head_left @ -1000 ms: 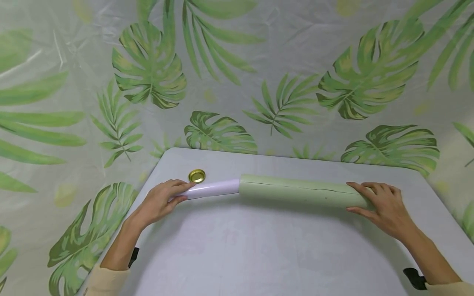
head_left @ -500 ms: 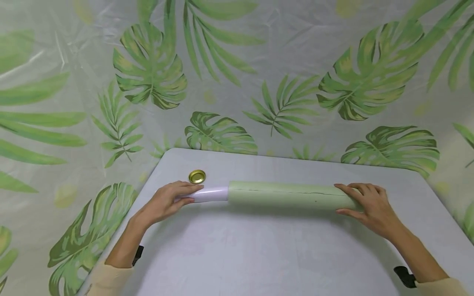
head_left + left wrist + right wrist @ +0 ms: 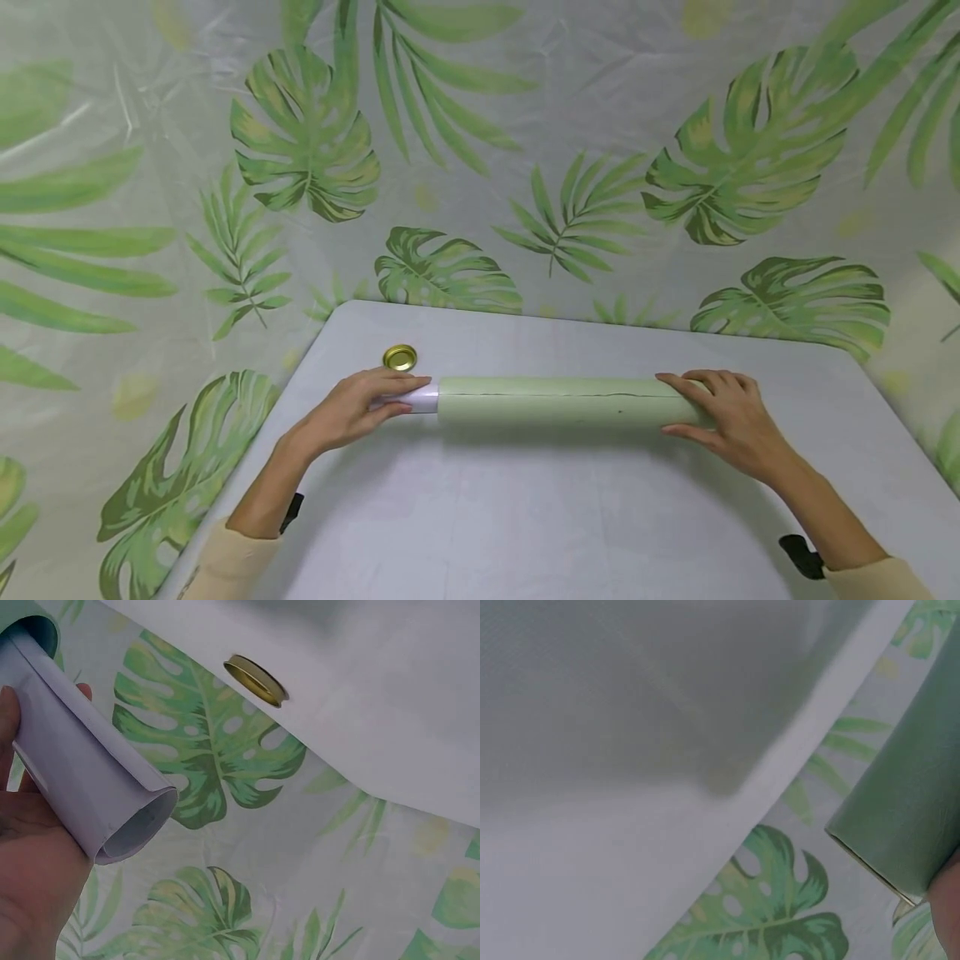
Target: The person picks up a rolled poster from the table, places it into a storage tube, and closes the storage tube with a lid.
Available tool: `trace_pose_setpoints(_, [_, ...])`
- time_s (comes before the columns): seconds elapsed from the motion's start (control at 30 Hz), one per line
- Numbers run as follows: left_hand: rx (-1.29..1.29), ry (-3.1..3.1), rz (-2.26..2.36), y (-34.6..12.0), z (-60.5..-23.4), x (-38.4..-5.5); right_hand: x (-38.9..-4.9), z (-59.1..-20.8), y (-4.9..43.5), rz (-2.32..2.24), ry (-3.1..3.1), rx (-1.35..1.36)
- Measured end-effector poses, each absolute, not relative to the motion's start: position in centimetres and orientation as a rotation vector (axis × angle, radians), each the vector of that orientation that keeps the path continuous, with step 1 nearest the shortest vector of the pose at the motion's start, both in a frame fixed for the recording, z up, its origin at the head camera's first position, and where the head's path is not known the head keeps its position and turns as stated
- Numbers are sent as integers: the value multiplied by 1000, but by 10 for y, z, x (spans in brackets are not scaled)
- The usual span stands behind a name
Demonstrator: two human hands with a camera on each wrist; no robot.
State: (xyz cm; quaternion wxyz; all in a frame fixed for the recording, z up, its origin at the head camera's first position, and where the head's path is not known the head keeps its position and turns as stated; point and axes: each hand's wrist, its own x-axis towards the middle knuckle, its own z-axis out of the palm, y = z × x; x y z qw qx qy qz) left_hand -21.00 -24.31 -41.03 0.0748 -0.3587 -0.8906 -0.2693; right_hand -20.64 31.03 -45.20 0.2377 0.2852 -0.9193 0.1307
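A pale green cardboard tube is held level over the white table. My right hand grips its right end, thumb below and fingers over the top. In the right wrist view the tube shows a thin gold rim at that end. Out of the tube's left mouth sticks a short length of rolled lilac-white paper, pinched between the thumb and fingers of my left hand. The left wrist view shows the roll's hollow outer end and overlapping edge; its other end is hidden inside the tube.
A round gold metal lid lies on the table just behind my left fingers. The white table has rounded far corners, and a leaf-patterned plastic sheet rises behind its far edge.
The tube and my right hand have moved left, and my left hand slightly right. Less of the rolled paper shows outside the tube. The lid has stayed in place.
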Motion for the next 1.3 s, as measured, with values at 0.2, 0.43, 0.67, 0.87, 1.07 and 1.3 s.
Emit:
trace_pose_setpoints(0.2, [-1108, -2680, -831, -238, -408, -209, -208, -455, 307, 363, -2541, 783])
trace_pose_setpoints(0.43, [-1086, -2710, -824, -236, -411, -208, -208, -457, 306, 350, -2533, 786])
trace_pose_setpoints(0.67, [-1064, -2746, -834, -235, -415, -207, -207, -458, 304, 357, -2529, 791])
trace_pose_setpoints(0.87, [-1053, -2777, -900, -231, -417, -207, -207, -460, 302, 393, -2503, 784])
trace_pose_setpoints(1.07, [-1046, -2769, -873, -230, -418, -208, -207, -460, 301, 408, -2464, 781])
trace_pose_setpoints(1.3, [-927, -2722, -849, -239, -409, -210, -207, -460, 303, 421, -2438, 775])
